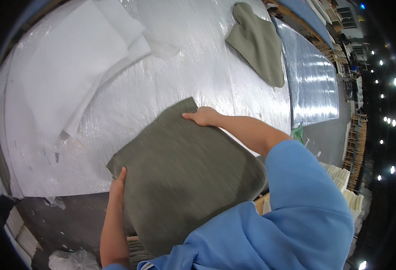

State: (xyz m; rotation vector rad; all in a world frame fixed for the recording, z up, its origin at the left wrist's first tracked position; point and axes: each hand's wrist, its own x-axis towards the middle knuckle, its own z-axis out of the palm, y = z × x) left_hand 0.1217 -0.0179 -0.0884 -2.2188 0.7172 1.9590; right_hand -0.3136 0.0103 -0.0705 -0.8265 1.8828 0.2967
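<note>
A large grey-green fabric piece (184, 175), shaped like a cushion cover with rounded near corners, spreads in front of my body. My left hand (119, 175) grips its left edge near the far left corner, thumb on top and fingers hidden beneath. At the far right corner my right hand (202, 116) pinches the edge, its thumb lying on the cloth. The far edge of the fabric overlaps a work surface wrapped in clear plastic (193, 67). Its near part hangs toward my blue shirt, which hides some of it.
Another grey-green fabric piece (260, 49) lies crumpled at the far right. White sheets (76, 63) cover the far left. A shiny plastic-wrapped block (310, 76) adjoins the surface on the right. A plastic bag (74, 260) sits on the floor at lower left.
</note>
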